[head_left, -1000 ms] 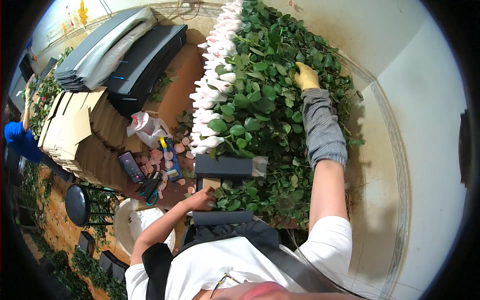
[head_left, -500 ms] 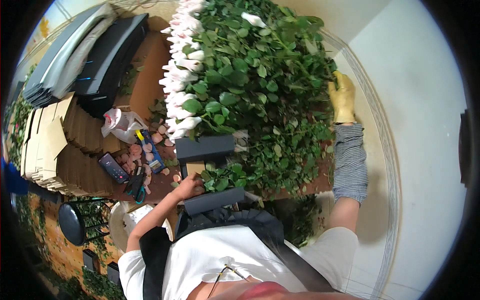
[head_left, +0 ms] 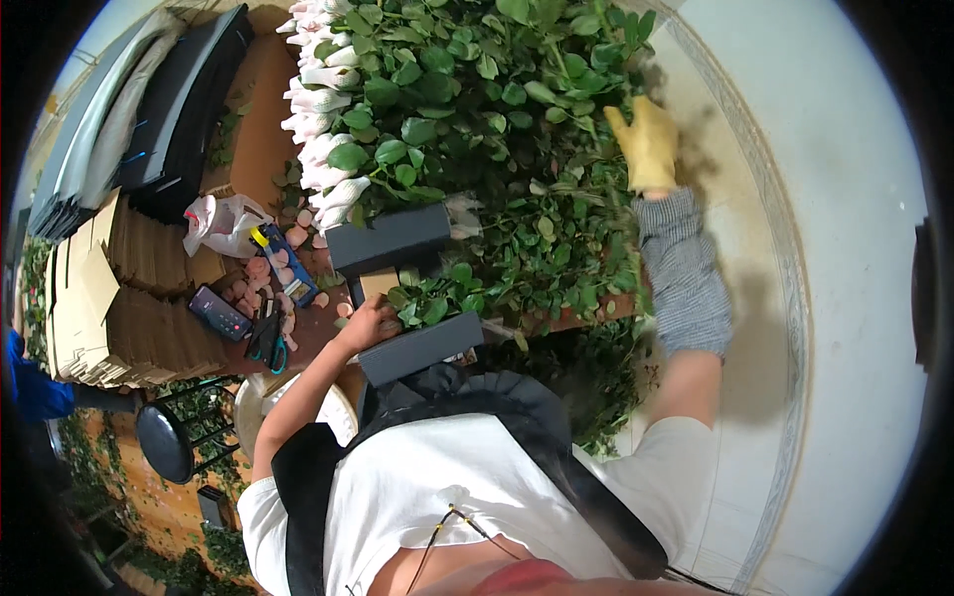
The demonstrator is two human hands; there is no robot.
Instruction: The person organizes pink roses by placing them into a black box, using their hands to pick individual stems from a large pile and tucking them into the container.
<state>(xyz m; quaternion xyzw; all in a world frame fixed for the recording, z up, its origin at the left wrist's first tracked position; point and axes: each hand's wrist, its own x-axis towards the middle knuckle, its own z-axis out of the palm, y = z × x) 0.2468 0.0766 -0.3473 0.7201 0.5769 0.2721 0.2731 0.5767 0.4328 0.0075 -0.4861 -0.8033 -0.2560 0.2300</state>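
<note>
A big heap of green rose stems and leaves (head_left: pixel 497 109) covers the brown table (head_left: pixel 253 139), with white-wrapped rose heads (head_left: pixel 323 109) lined up along its left side. My right hand (head_left: pixel 644 144), in a yellow glove with a grey sleeve, lies flat at the heap's right edge with its thumb spread. My bare left hand (head_left: pixel 370 323) rests between two dark grey bars (head_left: pixel 390 238) (head_left: pixel 422 346), fingers curled against leaves. Whether it grips any stems is hidden.
Stacked cardboard (head_left: pixel 109 288) and black trays (head_left: pixel 189 99) stand at the left. A white bag (head_left: pixel 224 223), a blue tool (head_left: pixel 283 263), a phone (head_left: pixel 221 313), scissors (head_left: pixel 266 338) and pink petals (head_left: pixel 260 273) lie near my left hand. A black stool (head_left: pixel 164 442) is below. A person in blue (head_left: pixel 30 387) is at far left.
My gloved right hand has drawn out from the middle of the leaves to the heap's right edge. My left hand has stayed by the dark bars.
</note>
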